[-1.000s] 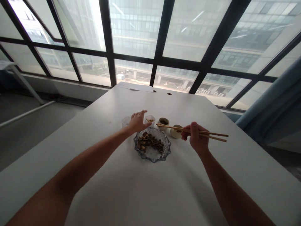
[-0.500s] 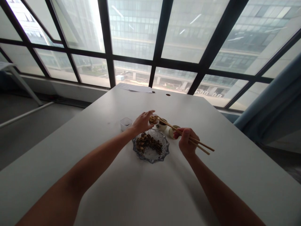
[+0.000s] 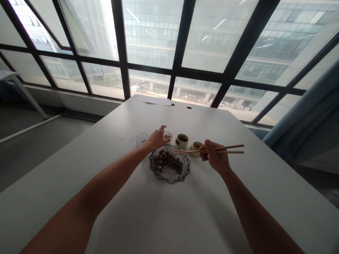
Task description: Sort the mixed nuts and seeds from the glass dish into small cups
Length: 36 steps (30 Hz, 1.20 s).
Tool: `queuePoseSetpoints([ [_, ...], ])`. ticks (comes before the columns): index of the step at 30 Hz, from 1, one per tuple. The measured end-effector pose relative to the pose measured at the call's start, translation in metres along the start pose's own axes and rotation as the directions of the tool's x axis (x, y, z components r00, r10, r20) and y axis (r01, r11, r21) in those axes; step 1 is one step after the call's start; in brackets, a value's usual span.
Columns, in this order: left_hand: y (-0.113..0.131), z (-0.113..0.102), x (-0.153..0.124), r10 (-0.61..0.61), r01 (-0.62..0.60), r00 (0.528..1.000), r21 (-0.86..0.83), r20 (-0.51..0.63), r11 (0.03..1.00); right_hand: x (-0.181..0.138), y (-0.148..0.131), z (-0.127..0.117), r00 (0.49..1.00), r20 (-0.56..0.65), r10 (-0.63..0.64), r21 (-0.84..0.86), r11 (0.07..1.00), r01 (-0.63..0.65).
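My right hand (image 3: pixel 215 155) grips a pair of wooden chopsticks (image 3: pixel 233 149), their tips over the back edge of a scalloped glass bowl (image 3: pixel 169 178). A heap of brown seeds or shells (image 3: pixel 165 160) lies in the bowl. Behind it, my left hand (image 3: pixel 157 137) has thumb and fingers around the sides of a small clear plastic container (image 3: pixel 171 134) with light brown pieces (image 3: pixel 166 136) inside; part of it is hidden by the hand. Right of that stand a cream cup (image 3: pixel 182 141) with dark marks and a second cream cup (image 3: pixel 194 150), partly behind the chopsticks.
Another clear plastic container (image 3: pixel 140 142) stands left of my left hand with something dark in it. White papers (image 3: pixel 155 101) lie at the far end of the white table (image 3: pixel 119 225). Large windows rise behind, and a blue curtain (image 3: pixel 312 116) hangs at the right.
My left hand has lowered the tilted container to the table and moved left. The chopsticks have left the container, swinging down and closer to me, over the bowl's edge.
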<state>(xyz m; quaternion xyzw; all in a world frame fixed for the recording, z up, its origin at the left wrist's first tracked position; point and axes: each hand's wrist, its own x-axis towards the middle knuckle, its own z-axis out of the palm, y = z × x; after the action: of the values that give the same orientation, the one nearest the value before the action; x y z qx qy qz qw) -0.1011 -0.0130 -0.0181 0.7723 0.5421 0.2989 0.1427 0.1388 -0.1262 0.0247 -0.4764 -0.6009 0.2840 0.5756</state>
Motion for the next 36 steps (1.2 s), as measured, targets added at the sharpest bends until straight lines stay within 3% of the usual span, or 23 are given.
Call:
queuePoseSetpoints([
  [4, 0.000, -0.003, -0.002, -0.007, 0.007, 1.000, 0.015, 0.013, 1.000, -0.003, 0.000, 0.005, 0.994, 0.081, 0.068, -0.032, 0.997, -0.066],
  [10, -0.008, -0.022, -0.031, 0.218, -0.203, 0.969, 0.124, -0.119, 0.971, -0.006, 0.011, 0.022, 0.989, 0.100, 0.112, 0.000, 0.994, -0.113],
  [15, -0.031, -0.042, -0.060, 0.288, -0.248, 0.941, 0.217, -0.176, 0.944, -0.007, 0.012, 0.024, 0.991, 0.080, 0.103, 0.034, 0.994, -0.106],
  [21, -0.068, -0.052, -0.076, 0.202, -0.139, 0.940, 0.233, -0.274, 0.963, -0.001, 0.025, 0.017, 0.978, -0.029, 0.205, 0.192, 0.962, -0.196],
  [25, -0.090, -0.041, -0.084, 0.111, -0.072, 0.923, 0.119, -0.369, 0.990, 0.008, 0.044, 0.009, 0.906, -0.085, 0.414, 0.414, 0.842, -0.346],
  [28, -0.099, -0.032, -0.085, 0.051, -0.034, 0.920, 0.050, -0.389, 0.998, 0.011, 0.057, 0.003, 0.863, -0.072, 0.501, 0.473, 0.779, -0.413],
  [33, -0.102, -0.028, -0.084, -0.022, 0.022, 0.932, -0.006, -0.361, 1.000, 0.013, 0.065, 0.000, 0.910, -0.017, 0.415, 0.435, 0.823, -0.366],
  [36, -0.101, -0.028, -0.084, -0.035, 0.027, 0.937, -0.030, -0.348, 0.999, 0.009, 0.056, 0.002, 0.945, -0.163, 0.285, 0.386, 0.899, -0.205],
])
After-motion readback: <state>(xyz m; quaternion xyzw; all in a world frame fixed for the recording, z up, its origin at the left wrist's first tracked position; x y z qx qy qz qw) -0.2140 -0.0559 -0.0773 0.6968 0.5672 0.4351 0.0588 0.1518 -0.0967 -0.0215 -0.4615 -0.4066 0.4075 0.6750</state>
